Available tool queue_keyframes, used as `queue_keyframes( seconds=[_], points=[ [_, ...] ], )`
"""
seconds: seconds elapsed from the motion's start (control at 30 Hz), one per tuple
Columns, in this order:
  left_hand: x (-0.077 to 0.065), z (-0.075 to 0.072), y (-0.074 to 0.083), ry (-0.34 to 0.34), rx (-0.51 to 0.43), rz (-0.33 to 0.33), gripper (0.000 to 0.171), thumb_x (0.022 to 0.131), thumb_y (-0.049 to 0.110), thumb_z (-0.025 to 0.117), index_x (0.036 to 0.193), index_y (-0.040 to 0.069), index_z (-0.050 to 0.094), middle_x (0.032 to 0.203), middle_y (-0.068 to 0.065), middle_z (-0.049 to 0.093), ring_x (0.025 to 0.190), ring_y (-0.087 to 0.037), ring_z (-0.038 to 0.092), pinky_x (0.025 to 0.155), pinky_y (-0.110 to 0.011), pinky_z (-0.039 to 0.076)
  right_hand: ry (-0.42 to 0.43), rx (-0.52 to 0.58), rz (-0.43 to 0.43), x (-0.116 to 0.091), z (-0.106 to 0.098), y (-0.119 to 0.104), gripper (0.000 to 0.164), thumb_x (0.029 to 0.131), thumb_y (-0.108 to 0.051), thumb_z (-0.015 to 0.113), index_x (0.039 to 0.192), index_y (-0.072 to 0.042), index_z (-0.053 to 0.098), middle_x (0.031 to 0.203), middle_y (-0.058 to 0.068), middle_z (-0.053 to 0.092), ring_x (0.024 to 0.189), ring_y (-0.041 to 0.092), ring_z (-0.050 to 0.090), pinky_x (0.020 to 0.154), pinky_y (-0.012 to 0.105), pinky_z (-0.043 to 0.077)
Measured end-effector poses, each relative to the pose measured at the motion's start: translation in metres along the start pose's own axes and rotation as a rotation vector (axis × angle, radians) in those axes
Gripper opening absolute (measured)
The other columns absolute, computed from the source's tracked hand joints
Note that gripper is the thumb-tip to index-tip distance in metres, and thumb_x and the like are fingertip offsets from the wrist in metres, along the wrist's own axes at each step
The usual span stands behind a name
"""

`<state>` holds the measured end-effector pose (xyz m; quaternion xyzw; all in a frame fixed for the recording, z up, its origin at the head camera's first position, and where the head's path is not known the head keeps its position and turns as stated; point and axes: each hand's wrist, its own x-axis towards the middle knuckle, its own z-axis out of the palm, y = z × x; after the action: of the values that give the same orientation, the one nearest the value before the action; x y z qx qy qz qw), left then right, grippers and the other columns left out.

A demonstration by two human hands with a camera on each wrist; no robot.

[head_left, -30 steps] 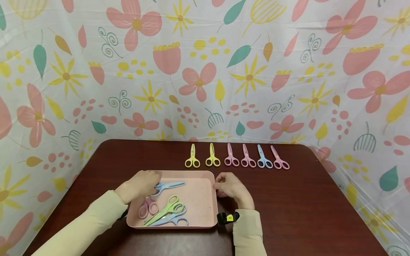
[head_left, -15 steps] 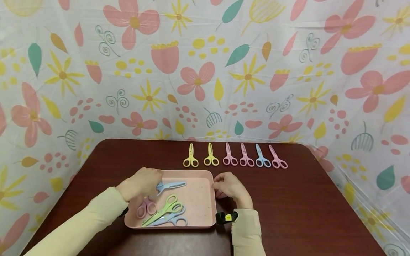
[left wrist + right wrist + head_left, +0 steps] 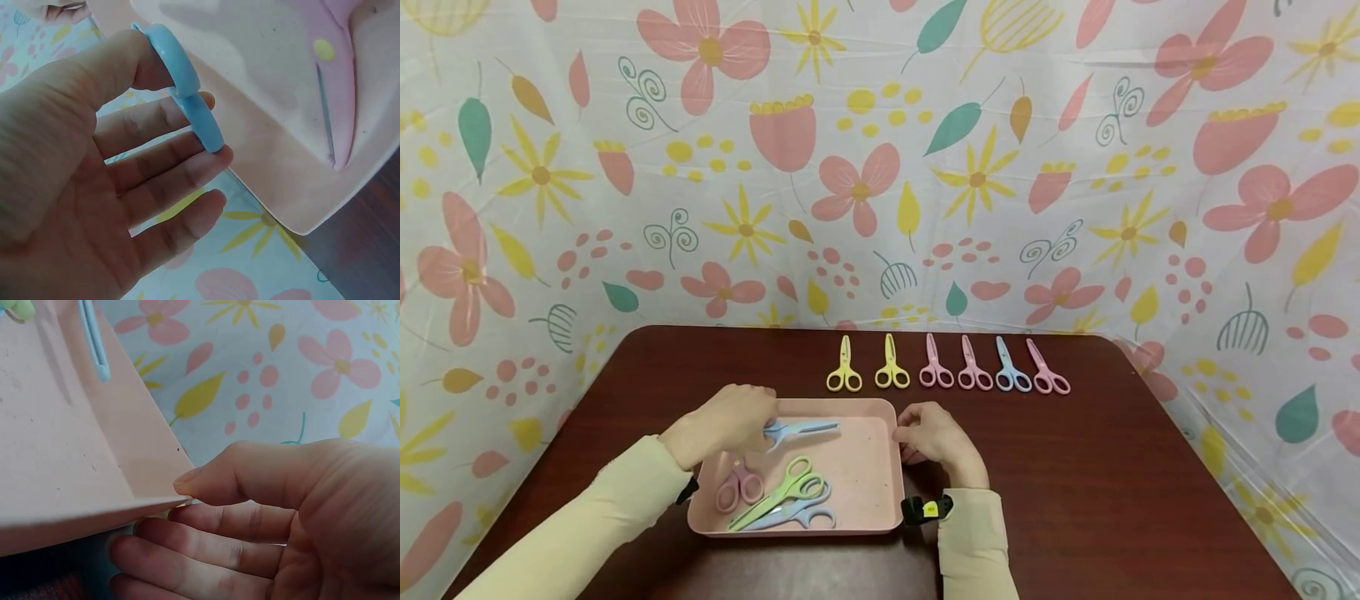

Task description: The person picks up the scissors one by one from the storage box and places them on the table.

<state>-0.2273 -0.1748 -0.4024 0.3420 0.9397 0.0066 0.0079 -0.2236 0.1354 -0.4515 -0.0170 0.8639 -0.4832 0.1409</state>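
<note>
My left hand [image 3: 728,423] holds blue scissors [image 3: 811,427] by their handle over the tray's back left part, blades pointing right. In the left wrist view, the thumb and fingers pinch the blue handle loops [image 3: 177,61]. The pink tray [image 3: 868,471] lies on the table, and my right hand [image 3: 938,442] pinches its right rim between thumb and fingers, near the back corner. Inside the tray are pink scissors [image 3: 751,482] on the left, and green scissors [image 3: 775,498] lying partly over a second blue pair [image 3: 786,514].
Behind the tray, several scissors stand in a row along the dark red table [image 3: 1112,483]: a yellow pair [image 3: 846,352] at the left end, then yellow, pink, pink, a blue pair [image 3: 1005,354] and a pink pair [image 3: 1037,356]. A flowered cloth [image 3: 865,250] hangs behind.
My left hand has risen slightly, and the blue scissors in it have come up a little with their blades shifting. The right hand stays on the tray rim. The head view has shifted slightly.
</note>
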Motion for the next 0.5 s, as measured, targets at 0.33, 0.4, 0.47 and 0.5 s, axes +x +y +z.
queue_keyframes(
  seconds=[0.33, 0.4, 0.47, 0.5],
  points=[
    [0.010, -0.004, 0.001, 0.113, -0.016, 0.040, 0.042, 0.070, 0.014, 0.069, 0.055, 0.019, 0.030, 0.066, 0.006, 0.029, 0.056, -0.007, 0.017, 0.047, -0.026, 0.017, -0.001, -0.007, -0.001, 0.000, -0.001, 0.000, 0.008, 0.086, -0.004, 0.065, 0.092, 0.001, 0.064, 0.073, 0.012, 0.063, 0.061, 0.027, 0.066, 0.060, 0.040, 0.056],
    [0.012, -0.005, 0.002, 0.144, -0.008, 0.041, 0.044, 0.069, 0.015, 0.070, 0.055, 0.020, 0.029, 0.065, 0.006, 0.028, 0.056, -0.006, 0.017, 0.046, -0.026, 0.016, -0.006, -0.006, 0.000, 0.000, -0.001, 0.001, 0.008, 0.086, -0.005, 0.065, 0.092, 0.001, 0.063, 0.073, 0.012, 0.063, 0.061, 0.026, 0.066, 0.060, 0.039, 0.056],
    [0.014, -0.006, 0.003, 0.173, -0.008, 0.034, 0.045, 0.068, 0.016, 0.071, 0.054, 0.021, 0.028, 0.065, 0.007, 0.027, 0.055, -0.006, 0.016, 0.045, -0.026, 0.015, -0.012, 0.002, 0.002, 0.000, -0.001, 0.001, 0.009, 0.086, -0.005, 0.065, 0.093, 0.001, 0.063, 0.073, 0.012, 0.063, 0.061, 0.026, 0.066, 0.061, 0.039, 0.056],
    [0.015, -0.007, 0.004, 0.188, -0.010, 0.028, 0.046, 0.068, 0.017, 0.072, 0.053, 0.021, 0.028, 0.064, 0.007, 0.027, 0.055, -0.007, 0.017, 0.045, -0.026, 0.015, -0.015, 0.011, 0.004, 0.000, 0.000, 0.001, 0.009, 0.086, -0.005, 0.065, 0.093, 0.001, 0.063, 0.073, 0.012, 0.063, 0.062, 0.026, 0.066, 0.061, 0.039, 0.056]
  ],
)
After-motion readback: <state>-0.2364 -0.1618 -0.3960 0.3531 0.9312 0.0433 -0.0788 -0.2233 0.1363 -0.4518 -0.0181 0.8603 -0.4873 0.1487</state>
